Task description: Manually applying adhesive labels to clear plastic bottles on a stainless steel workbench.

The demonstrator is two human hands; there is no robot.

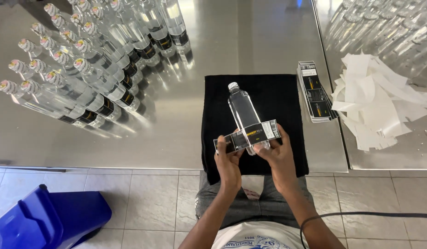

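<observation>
Lying on a black cloth [278, 97] at the steel table's [186, 133] near edge, a clear bottle [243, 113] is getting a black label [248, 135] (both ends pinched): left hand [228, 161] and right hand [280, 157] are pressing it across the base.

Bright, even light from above; the steel table [176, 133] shows soft glare and bottle reflections. Edges bend with wide-angle distortion; far right bottles [384, 27] look hazy.
</observation>
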